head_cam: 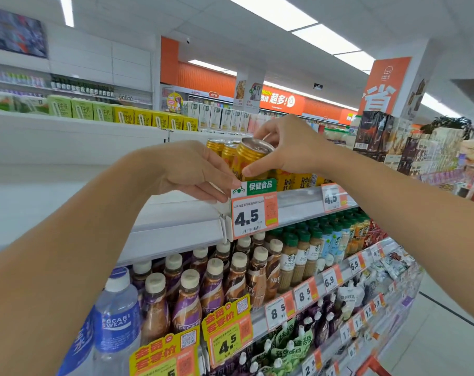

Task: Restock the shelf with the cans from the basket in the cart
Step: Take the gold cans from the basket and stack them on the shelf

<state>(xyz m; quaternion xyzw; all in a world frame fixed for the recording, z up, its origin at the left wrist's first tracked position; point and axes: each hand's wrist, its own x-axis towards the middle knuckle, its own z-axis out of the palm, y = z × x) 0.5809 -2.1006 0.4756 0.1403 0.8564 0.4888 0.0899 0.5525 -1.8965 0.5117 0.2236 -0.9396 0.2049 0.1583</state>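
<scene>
the right hand (287, 147) fingers grip a tilted gold can (250, 158) over the shelf (298, 207) edge beside red bull cans (293, 180), above a "4.5" price tag (253, 215), while the left hand (192, 169) fingers pinch the green label (260, 185).

Bright, even light from ceiling panels (271, 16); wide-angle bends edges; far shelves soft, slight blur.

The can (250, 158) was gold with a silver top, the shelf (176, 223) white, its price tag (253, 215) orange-bordered.
</scene>
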